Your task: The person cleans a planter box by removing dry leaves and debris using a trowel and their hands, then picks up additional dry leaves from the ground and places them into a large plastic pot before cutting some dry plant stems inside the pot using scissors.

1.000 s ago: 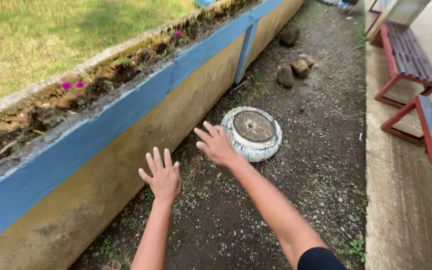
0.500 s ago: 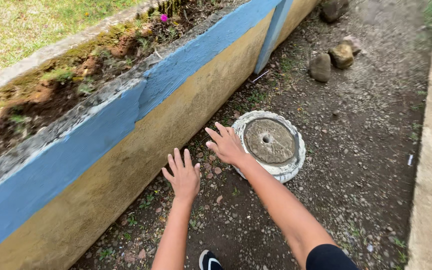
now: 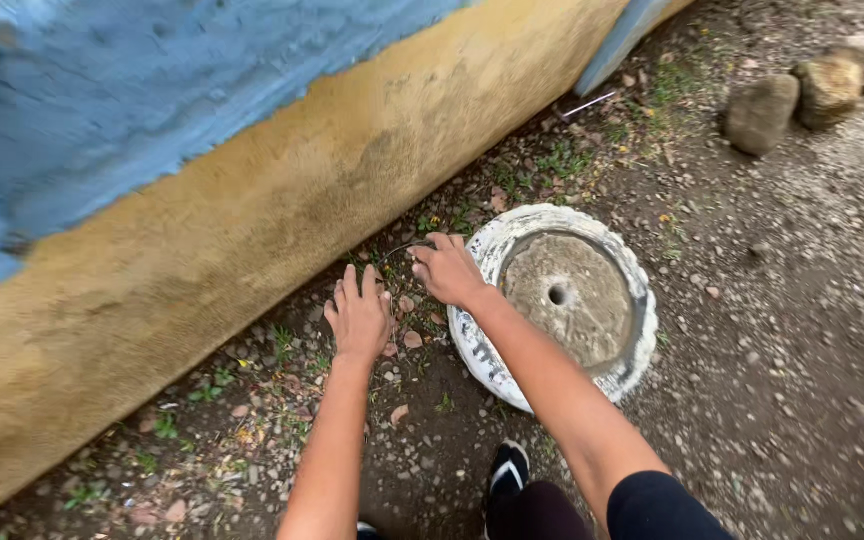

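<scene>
Left hand [image 3: 360,318] spread flat, empty, over gravel near yellow wall [image 3: 252,230] base. Right hand [image 3: 449,270] open, fingertips down beside round white concrete planter [image 3: 632,350] rim, grasping nothing.

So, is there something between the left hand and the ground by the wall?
Nothing visible. The left hand is down at the dirt among small weeds and dry leaves; the right hand is beside the round pot.

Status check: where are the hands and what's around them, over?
Left hand open, low over gravel by wall. Right hand beside pot rim. Dry leaves between.
</scene>
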